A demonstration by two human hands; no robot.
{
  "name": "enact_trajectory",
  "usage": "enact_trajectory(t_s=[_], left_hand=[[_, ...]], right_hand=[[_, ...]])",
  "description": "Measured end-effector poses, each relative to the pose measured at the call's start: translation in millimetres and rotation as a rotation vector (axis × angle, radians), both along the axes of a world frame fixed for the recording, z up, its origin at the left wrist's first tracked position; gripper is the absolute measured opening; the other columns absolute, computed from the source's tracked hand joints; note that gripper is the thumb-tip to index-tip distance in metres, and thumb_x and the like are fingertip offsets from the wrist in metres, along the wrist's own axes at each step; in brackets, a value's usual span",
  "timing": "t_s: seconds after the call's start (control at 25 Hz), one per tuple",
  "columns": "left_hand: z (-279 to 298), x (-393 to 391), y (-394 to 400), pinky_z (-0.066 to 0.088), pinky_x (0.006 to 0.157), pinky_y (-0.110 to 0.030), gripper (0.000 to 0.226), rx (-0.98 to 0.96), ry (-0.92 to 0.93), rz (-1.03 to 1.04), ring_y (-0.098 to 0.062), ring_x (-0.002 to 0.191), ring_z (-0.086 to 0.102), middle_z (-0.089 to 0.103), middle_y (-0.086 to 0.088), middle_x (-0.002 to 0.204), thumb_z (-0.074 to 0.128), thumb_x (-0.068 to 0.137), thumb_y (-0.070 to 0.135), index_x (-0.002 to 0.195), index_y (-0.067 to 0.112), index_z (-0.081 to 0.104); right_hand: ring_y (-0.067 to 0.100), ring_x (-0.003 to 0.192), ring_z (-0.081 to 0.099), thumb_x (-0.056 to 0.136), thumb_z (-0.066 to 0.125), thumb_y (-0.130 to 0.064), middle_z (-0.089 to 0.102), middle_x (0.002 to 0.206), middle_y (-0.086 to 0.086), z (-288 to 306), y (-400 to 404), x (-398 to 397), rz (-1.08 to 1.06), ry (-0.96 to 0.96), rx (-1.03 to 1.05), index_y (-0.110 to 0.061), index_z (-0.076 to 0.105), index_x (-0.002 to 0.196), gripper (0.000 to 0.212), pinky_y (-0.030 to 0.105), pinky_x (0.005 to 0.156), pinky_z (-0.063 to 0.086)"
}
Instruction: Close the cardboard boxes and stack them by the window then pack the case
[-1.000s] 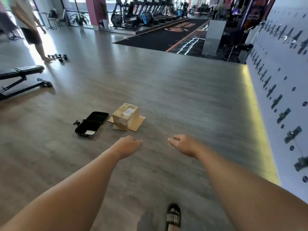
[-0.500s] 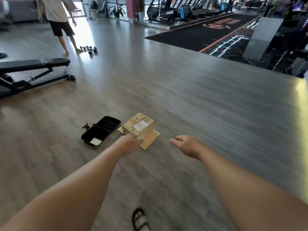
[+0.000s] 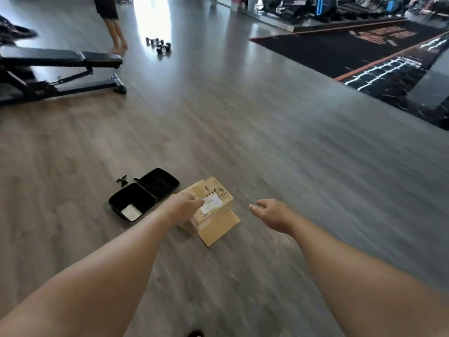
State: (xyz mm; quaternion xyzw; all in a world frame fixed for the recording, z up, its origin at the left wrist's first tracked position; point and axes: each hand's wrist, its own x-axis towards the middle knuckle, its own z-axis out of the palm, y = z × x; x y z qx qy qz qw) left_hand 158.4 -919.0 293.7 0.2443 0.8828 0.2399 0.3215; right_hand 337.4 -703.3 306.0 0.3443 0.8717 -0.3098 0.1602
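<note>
A small cardboard box (image 3: pixel 215 205) with a white label and black writing sits on the wooden floor, on top of a flatter piece of cardboard (image 3: pixel 216 231). To its left lies a black case (image 3: pixel 144 194), open flat, with a white card in its near half. Small black parts (image 3: pixel 122 180) lie just behind the case. My left hand (image 3: pixel 185 206) reaches out in front of the box's left side, fingers relaxed, holding nothing. Right of the box, my right hand (image 3: pixel 272 215) is stretched forward, also relaxed and holding nothing.
A black weight bench (image 3: pixel 56 69) stands at the far left. Dumbbells (image 3: pixel 159 45) lie on the floor further back, beside a standing person's legs (image 3: pixel 115 27). A dark mat area (image 3: pixel 364 52) with exercise machines fills the far right.
The view has closed in on the box and case, which now look larger and nearer. My left hand now overlaps the box's left side; both hands stay extended.
</note>
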Motion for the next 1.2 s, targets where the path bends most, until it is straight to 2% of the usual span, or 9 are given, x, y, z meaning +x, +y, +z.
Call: enact_trajectory(t_s=[0.04,0.2,0.36,0.48,0.56,0.64,0.96,1.12,1.2], left_hand=[[-7,-15,14,0.05,0.084,-0.032,0.036,-0.016,-0.006,0.026,-0.02,0.095,0.063,0.065,0.001,0.1,0.049,0.097,0.048,0.102,0.018,0.069],[-45,-58,61,0.047,0.084,-0.031,0.044,-0.092,-0.016,0.116,-0.019,0.1,0.059,0.066,-0.002,0.118,0.046,0.095,0.055,0.113,0.022,0.07],[-106,-85,106,0.046,0.1,-0.037,0.052,-0.184,-0.056,0.255,-0.024,0.12,0.056,0.063,-0.003,0.131,0.043,0.097,0.056,0.125,0.019,0.066],[-163,-94,138,0.044,0.092,-0.034,0.05,-0.235,-0.094,0.358,-0.023,0.116,0.057,0.065,-0.002,0.126,0.043,0.097,0.056,0.12,0.02,0.068],[-205,-96,160,0.044,0.086,-0.034,0.047,-0.234,-0.116,0.414,-0.021,0.105,0.057,0.067,-0.002,0.12,0.043,0.097,0.054,0.115,0.02,0.07],[-253,-102,181,0.048,0.087,-0.035,0.045,-0.242,-0.135,0.426,-0.019,0.097,0.057,0.069,-0.002,0.113,0.043,0.096,0.052,0.109,0.019,0.071],[-467,-151,199,0.042,0.075,-0.033,0.046,-0.242,-0.112,0.486,-0.018,0.092,0.056,0.067,0.003,0.102,0.043,0.092,0.053,0.101,0.018,0.071],[-574,-170,190,0.046,0.076,-0.036,0.041,-0.238,-0.065,0.607,-0.024,0.089,0.058,0.063,-0.007,0.098,0.043,0.096,0.05,0.091,0.014,0.062],[-616,-173,188,0.045,0.079,-0.037,0.047,-0.175,-0.071,0.681,-0.024,0.093,0.059,0.063,-0.007,0.102,0.038,0.1,0.053,0.096,0.013,0.062]], right_hand=[[0.024,0.142,0.041,0.094,0.046,-0.067,0.044,0.156,0.003,-6,19,-20,0.029,-0.01,0.001,-0.017,0.043,0.151,0.076,0.039,0.115,0.034],[0.024,0.137,0.047,0.093,0.045,-0.067,0.05,0.151,0.001,-47,87,-92,0.152,-0.026,-0.008,-0.02,0.047,0.148,0.072,0.039,0.11,0.039],[0.023,0.132,0.051,0.092,0.048,-0.064,0.054,0.147,0.001,-121,158,-159,0.266,-0.05,-0.073,-0.022,0.048,0.148,0.07,0.036,0.101,0.043],[0.024,0.132,0.05,0.093,0.05,-0.063,0.052,0.148,0.002,-189,202,-188,0.304,-0.078,-0.14,-0.02,0.046,0.149,0.071,0.036,0.1,0.044],[0.025,0.133,0.05,0.094,0.049,-0.062,0.051,0.149,0.002,-230,227,-205,0.337,-0.097,-0.141,-0.018,0.045,0.15,0.071,0.037,0.103,0.045],[0.025,0.132,0.051,0.093,0.05,-0.062,0.052,0.148,0.003,-274,247,-224,0.328,-0.106,-0.147,-0.017,0.045,0.15,0.072,0.04,0.104,0.047],[0.026,0.138,0.045,0.094,0.051,-0.058,0.048,0.152,0.005,-480,269,-277,0.368,-0.063,-0.101,-0.018,0.04,0.153,0.072,0.039,0.106,0.04],[0.032,0.137,0.044,0.092,0.055,-0.058,0.035,0.156,0.011,-580,271,-289,0.281,0.016,-0.072,-0.024,0.03,0.156,0.077,0.047,0.108,0.043],[0.037,0.139,0.039,0.091,0.056,-0.059,0.024,0.16,0.016,-620,271,-292,0.226,0.032,-0.036,-0.027,0.023,0.158,0.081,0.053,0.108,0.042]])
